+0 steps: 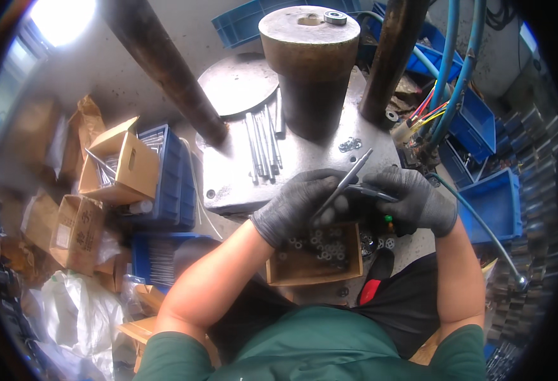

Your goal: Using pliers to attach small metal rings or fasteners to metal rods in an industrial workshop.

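My left hand (301,202), in a dark grey glove, is closed around a slim metal shaft (356,167), which slants up to the right over the front of the metal press plate (228,190). Facing it, my gloved right hand (415,198) grips a dark, narrow tool that looks like pliers (374,192). The tool's tip reaches the shaft beside my left fingers; whether they touch is unclear. Small dark rings (350,145) lie on the plate just beyond. Below my hands, an open cardboard box (314,277) holds several bearings (330,247).
Several shafts (263,146) lie on the plate beside a round disc (238,82). A thick steel cylinder (311,51) carries a bearing (335,18), between two dark columns (165,66) (393,57). Blue crates (491,203) and hoses stand right; cardboard boxes (136,168) left.
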{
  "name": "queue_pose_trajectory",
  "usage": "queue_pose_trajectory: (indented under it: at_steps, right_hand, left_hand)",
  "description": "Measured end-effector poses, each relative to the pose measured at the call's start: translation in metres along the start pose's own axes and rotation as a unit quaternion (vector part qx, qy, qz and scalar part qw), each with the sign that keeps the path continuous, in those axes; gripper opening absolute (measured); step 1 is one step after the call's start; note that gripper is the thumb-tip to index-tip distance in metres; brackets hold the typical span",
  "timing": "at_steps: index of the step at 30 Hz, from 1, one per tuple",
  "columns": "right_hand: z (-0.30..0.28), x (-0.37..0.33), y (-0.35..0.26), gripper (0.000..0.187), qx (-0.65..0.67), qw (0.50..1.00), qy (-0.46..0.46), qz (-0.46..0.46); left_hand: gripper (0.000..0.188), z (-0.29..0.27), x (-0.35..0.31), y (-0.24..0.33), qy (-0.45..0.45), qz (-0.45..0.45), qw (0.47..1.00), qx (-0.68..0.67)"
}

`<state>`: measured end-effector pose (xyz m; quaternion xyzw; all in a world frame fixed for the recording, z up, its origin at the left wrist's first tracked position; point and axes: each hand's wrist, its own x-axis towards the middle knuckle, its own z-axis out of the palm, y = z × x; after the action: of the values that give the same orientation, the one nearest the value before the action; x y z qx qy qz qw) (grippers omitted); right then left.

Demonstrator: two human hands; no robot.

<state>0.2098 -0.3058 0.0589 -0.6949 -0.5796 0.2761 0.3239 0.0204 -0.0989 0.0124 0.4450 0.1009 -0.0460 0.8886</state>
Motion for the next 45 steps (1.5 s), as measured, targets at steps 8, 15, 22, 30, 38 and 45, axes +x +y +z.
queue_pose_trajectory:
  at_steps: [8, 15, 22, 30, 38, 45]
  right_hand:
    - [-0.004, 0.000, -0.019, 0.054, 0.273, 0.936, -0.129, 0.179]
    - [0.002, 0.006, -0.006, 0.030, 0.157, 0.985, -0.001, 0.077]
    - [0.011, 0.019, 0.002, 0.019, 0.094, 0.989, 0.079, 0.080]
    - [0.016, 0.037, 0.035, 0.029, 0.102, 0.977, 0.153, 0.104]
    - [0.027, 0.063, 0.090, 0.026, 0.017, 0.961, 0.273, 0.024]
    - [0.039, 0.092, 0.080, 0.018, -0.165, 0.945, 0.283, 0.010]
  left_hand:
    - [0.055, 0.008, -0.013, 0.014, 0.048, 0.032, 0.997, 0.047]
    - [0.033, -0.021, -0.037, 0.035, 0.276, 0.104, 0.926, 0.235]
    - [0.040, -0.096, -0.070, 0.052, 0.464, 0.156, 0.604, 0.629]
    - [0.026, -0.100, -0.062, 0.057, 0.442, -0.003, 0.470, 0.763]
    - [0.039, -0.098, -0.045, 0.048, 0.442, 0.140, 0.536, 0.706]
    - [0.040, -0.096, -0.041, 0.046, 0.420, 0.093, 0.652, 0.624]
